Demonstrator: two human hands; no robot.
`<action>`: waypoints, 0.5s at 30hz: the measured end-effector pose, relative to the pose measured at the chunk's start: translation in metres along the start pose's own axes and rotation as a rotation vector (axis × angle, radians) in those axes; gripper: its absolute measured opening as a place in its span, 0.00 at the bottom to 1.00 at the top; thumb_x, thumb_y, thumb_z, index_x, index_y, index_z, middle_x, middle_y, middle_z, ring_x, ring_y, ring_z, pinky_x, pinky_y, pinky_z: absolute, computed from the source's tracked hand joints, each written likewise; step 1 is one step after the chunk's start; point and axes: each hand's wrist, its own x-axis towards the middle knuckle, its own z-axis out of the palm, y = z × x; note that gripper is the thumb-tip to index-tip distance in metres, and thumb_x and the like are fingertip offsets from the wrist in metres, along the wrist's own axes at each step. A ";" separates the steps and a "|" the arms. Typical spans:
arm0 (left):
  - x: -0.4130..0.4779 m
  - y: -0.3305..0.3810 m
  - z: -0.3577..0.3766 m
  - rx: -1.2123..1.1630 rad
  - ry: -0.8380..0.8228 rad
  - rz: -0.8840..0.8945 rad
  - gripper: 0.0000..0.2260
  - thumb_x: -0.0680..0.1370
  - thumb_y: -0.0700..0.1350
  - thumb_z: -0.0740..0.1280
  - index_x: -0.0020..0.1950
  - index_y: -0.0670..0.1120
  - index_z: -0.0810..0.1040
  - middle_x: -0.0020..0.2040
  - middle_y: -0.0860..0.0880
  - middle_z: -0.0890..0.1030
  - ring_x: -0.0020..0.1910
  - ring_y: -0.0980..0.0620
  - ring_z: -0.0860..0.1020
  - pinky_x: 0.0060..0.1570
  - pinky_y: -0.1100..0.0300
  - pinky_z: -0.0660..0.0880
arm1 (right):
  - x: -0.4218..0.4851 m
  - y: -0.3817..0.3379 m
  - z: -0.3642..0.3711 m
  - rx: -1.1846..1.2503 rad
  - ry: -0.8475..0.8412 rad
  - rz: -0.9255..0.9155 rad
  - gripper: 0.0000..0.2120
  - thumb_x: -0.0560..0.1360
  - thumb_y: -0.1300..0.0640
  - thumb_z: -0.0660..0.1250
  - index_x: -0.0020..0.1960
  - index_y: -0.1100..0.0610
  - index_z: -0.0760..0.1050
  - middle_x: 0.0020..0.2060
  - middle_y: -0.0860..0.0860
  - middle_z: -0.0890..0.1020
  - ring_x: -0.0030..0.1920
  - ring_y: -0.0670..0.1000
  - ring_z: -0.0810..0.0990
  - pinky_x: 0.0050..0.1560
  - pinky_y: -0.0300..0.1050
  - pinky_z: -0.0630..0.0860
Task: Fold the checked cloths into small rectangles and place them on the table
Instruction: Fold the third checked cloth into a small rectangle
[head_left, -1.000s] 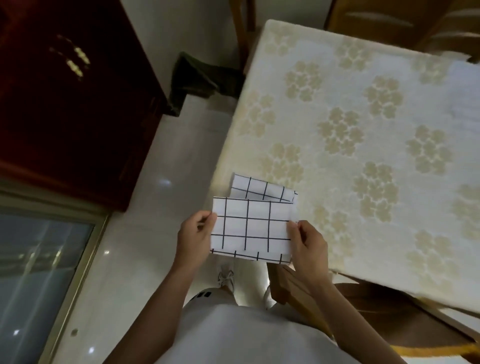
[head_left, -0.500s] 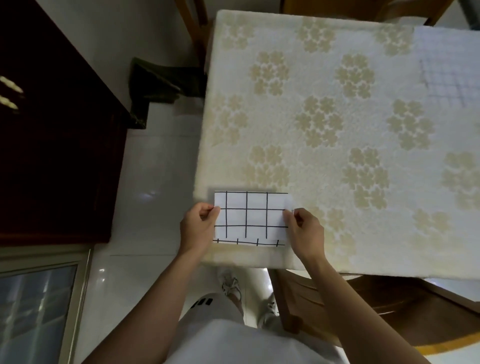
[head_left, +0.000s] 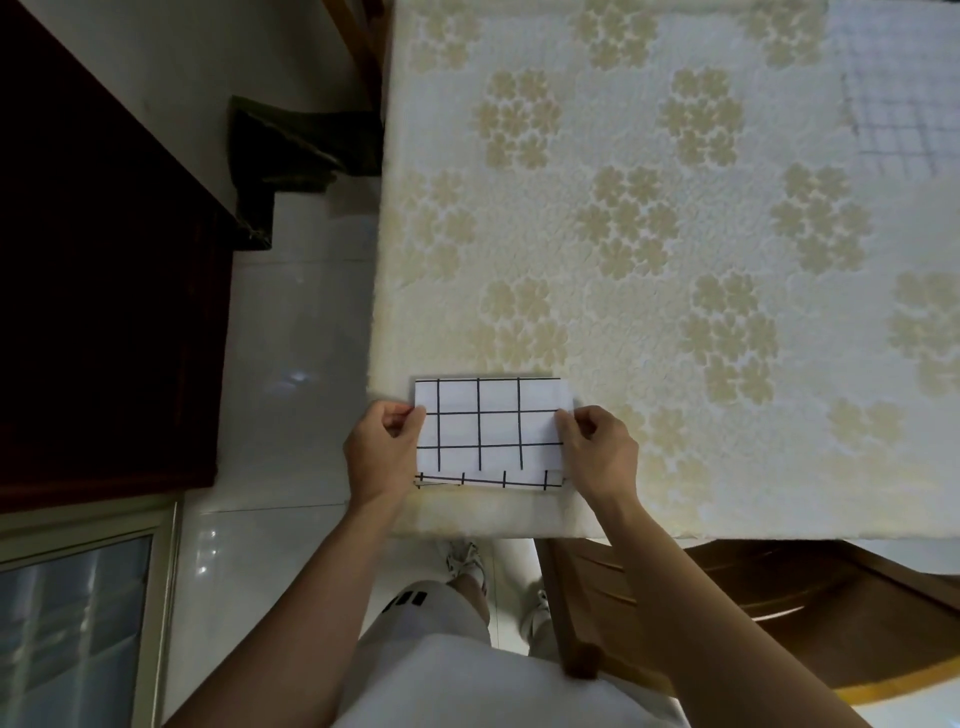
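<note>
The big table (head_left: 649, 322) with its flowery cover fills the far and right side. A brown chair (head_left: 779, 603) sits at its near edge. A far cloth (head_left: 893, 114), checked too, lies faint and spread out at the table's far right. My cloth (head_left: 488, 431) is folded into a small rectangle, over the near left corner of the table. I cannot tell if it rests on the top or is just above it. A lower layer peeks out along its near edge. My left hand (head_left: 379, 452) pinches the left edge and my right hand (head_left: 597, 452) pinches the right edge. I think this is the putting-down step. Next I should lay it flat, away from the table edge, let go with both hands, then reach for the far cloth
</note>
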 end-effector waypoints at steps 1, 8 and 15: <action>0.001 0.001 -0.003 0.001 0.010 -0.002 0.04 0.78 0.45 0.71 0.46 0.46 0.79 0.39 0.55 0.79 0.39 0.56 0.77 0.35 0.77 0.65 | -0.001 0.000 -0.003 0.001 0.005 0.002 0.10 0.80 0.49 0.64 0.50 0.55 0.79 0.39 0.45 0.80 0.40 0.44 0.77 0.36 0.32 0.67; -0.004 0.017 -0.019 0.235 0.050 0.336 0.11 0.78 0.46 0.70 0.58 0.45 0.79 0.53 0.47 0.81 0.52 0.46 0.78 0.51 0.53 0.75 | -0.011 -0.009 -0.034 -0.267 0.141 -0.304 0.15 0.80 0.52 0.65 0.63 0.57 0.77 0.58 0.56 0.80 0.56 0.57 0.78 0.54 0.54 0.78; -0.038 0.063 -0.018 0.434 0.069 0.705 0.17 0.78 0.51 0.66 0.64 0.44 0.79 0.58 0.46 0.81 0.57 0.43 0.78 0.55 0.48 0.77 | -0.025 -0.033 -0.070 -0.423 0.276 -0.590 0.21 0.77 0.48 0.59 0.64 0.58 0.78 0.59 0.58 0.81 0.59 0.60 0.79 0.57 0.57 0.78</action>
